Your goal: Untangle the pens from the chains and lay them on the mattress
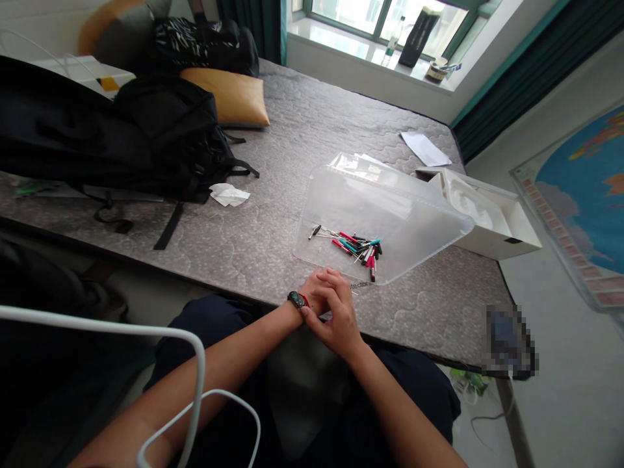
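Hands meet at the near edge of the mattress [273,214]: the right hand [336,315] lies folded over the left hand [316,292] beside the wrist band [297,300], each grip curled on the other and holding no object. Just beyond the knuckles, nearly touching them, sits the clear plastic bin [390,214], tipped on its side with its low wall towards the person, a loose heap of small pens [358,248] near that wall. Bin looks light, thin and a little slippery, best taken by its rim; pens are light, stiff and apt to roll
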`<control>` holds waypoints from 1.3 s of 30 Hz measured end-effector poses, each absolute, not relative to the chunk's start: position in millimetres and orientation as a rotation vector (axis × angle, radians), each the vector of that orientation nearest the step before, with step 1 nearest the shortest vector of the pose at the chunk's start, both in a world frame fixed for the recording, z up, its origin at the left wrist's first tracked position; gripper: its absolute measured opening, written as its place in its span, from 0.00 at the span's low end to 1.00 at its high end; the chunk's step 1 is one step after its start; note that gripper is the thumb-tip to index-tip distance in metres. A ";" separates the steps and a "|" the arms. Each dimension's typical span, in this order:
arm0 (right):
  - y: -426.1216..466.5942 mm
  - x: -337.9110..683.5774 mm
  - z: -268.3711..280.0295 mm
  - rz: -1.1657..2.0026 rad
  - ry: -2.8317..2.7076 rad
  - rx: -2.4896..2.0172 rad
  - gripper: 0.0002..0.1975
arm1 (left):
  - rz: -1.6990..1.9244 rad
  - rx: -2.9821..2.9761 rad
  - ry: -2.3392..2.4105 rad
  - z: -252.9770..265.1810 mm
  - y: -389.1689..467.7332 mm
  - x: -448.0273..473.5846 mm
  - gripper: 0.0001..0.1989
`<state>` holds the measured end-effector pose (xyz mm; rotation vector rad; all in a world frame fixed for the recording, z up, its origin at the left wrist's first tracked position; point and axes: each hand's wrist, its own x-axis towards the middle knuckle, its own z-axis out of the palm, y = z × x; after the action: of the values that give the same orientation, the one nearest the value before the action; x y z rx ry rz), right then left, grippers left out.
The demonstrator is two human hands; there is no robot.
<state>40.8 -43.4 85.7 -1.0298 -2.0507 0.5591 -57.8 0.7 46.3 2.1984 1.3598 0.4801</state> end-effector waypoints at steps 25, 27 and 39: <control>-20.6 61.8 65.6 1.015 -1.696 -1.328 0.14 | 1.089 1.589 1.463 41.2 22.3 -85.4 0.06; -11.2 64.9 53.9 1.113 -1.593 -1.374 0.17 | 1.152 1.375 1.423 34.1 22.4 -83.1 0.06; 10.9 79.3 43.5 1.474 -1.161 -1.281 0.19 | 0.959 0.950 1.021 26.2 -8.7 -61.5 0.15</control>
<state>79.3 10.9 43.5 -1.2808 -1.1606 1.4745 -61.5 -8.7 26.2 0.9503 1.0209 0.9587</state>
